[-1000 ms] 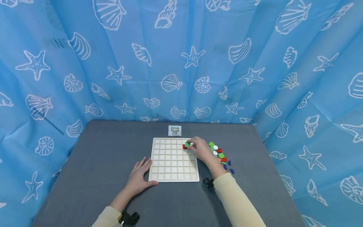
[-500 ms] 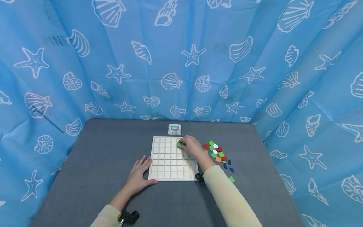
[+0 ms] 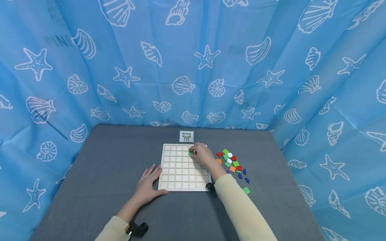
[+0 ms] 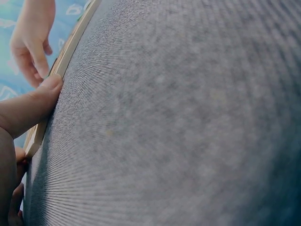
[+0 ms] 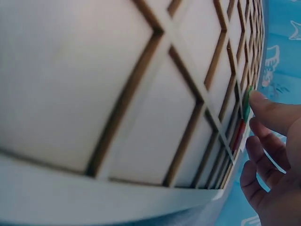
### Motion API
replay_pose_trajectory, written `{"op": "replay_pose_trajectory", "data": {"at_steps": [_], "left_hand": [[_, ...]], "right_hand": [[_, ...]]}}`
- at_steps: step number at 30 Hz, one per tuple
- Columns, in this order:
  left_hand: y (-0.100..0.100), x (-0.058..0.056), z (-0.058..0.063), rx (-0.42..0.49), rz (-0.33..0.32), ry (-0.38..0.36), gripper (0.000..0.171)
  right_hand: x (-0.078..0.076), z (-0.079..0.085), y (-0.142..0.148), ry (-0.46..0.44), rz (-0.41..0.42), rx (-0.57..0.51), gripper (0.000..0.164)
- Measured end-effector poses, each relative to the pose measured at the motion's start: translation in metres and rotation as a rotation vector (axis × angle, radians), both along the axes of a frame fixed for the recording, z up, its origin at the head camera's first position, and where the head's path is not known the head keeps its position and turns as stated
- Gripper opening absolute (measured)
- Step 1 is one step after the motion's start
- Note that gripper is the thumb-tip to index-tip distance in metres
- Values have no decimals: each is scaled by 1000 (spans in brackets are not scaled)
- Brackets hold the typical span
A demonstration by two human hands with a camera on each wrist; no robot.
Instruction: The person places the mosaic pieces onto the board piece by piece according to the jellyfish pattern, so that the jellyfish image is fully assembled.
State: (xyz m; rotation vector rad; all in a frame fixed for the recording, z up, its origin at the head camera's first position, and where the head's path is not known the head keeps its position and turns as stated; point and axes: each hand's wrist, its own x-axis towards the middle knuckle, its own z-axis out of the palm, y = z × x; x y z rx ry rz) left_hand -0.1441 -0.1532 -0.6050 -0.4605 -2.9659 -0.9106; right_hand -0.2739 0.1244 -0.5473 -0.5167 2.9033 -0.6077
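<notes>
A pale wooden grid board [image 3: 173, 190] lies on the grey table. My left hand [image 3: 147, 187] rests at its near left corner, fingers spread along the left side and thumb on the front edge; in the left wrist view the thumb [image 4: 40, 101] presses the board's edge. Over the board's far right part, my right hand [image 3: 203, 155] pinches a green tile [image 3: 191, 153] at a cell in the upper rows. The right wrist view has the thumb on this green tile [image 5: 248, 104], with a red piece [image 5: 239, 135] in the board beside it, mostly hidden by the hand from above.
Right of the board lie loose pieces: green tiles [image 3: 246, 190], white discs [image 3: 230, 155], orange squares [image 3: 232, 169], red pieces [image 3: 234, 158] and blue half-rounds [image 3: 247, 180]. A small printed pattern card [image 3: 186, 136] lies behind the board. A blue shell-print curtain [image 3: 193, 67] surrounds the table.
My right hand has moved left across the board with the green tile, from beside the red piece to the cell left of it, and lowered it there. My left hand stays at the corner.
</notes>
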Motion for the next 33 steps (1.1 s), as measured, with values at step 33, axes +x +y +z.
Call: {"op": "replay_pose_trajectory", "data": {"at_steps": [33], "left_hand": [[2, 3, 4, 5, 17, -16, 110]], "right_hand": [[64, 14, 109, 182, -341, -166, 31]]}}
